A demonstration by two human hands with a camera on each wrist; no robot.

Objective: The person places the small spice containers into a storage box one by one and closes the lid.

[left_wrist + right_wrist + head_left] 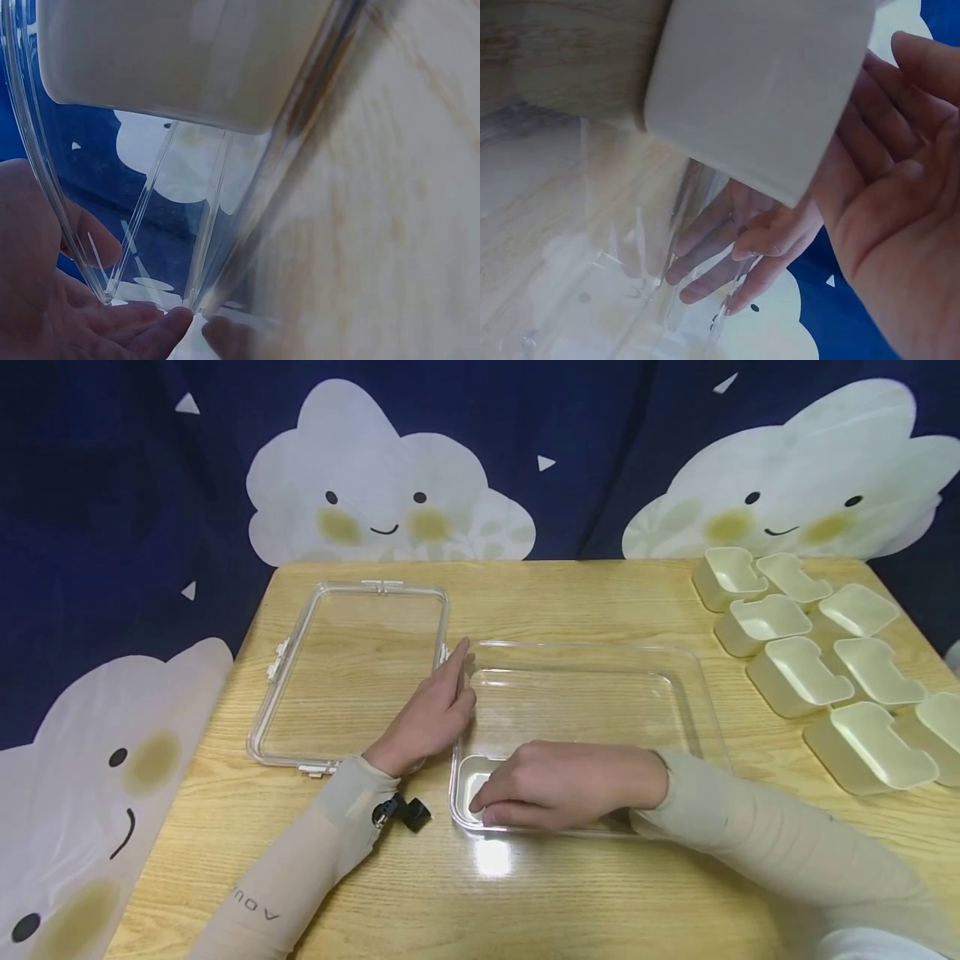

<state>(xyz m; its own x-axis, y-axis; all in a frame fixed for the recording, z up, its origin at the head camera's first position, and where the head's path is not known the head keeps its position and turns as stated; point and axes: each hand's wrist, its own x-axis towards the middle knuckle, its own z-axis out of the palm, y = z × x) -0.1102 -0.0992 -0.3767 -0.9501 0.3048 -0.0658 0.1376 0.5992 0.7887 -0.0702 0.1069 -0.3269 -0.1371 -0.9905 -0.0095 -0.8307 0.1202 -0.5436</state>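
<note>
Firstly, backdrop: dark blue cloth (585, 410) with white smiling clouds (386, 464) and small white triangles; it hangs at the far side and at the left.
Tabletop (570, 906): pale, with wood grain, and a bright reflection (492, 857) falls on its near part.
Clear box (570, 710): stands around the middle of the tabletop, its opening turned upward.
Clear panel (382, 677): lies flat just beside the box, on the left; white clips (281, 652) sit along its edges.
Sleeves: both are pale; the left sleeve (300, 860) carries some dark letters, and the right sleeve (787, 839) crosses above the near right part of the box.
Left hand (431, 714): its grip is wide, fingers rather straight along the left wall of the box, with the thumb at the rim.
Right hand (562, 785): fingers are bent down over the cream cup (757, 90); whether this grip pinches the cup I cannot tell, because the fingertips are partly hidden.
Cream cup: inside the box, at the near left corner.
Eight other cups (798, 672): cream also, in two lines at the right side.
Black piece (415, 815): small, next to the left sleeve's cuff.
</note>
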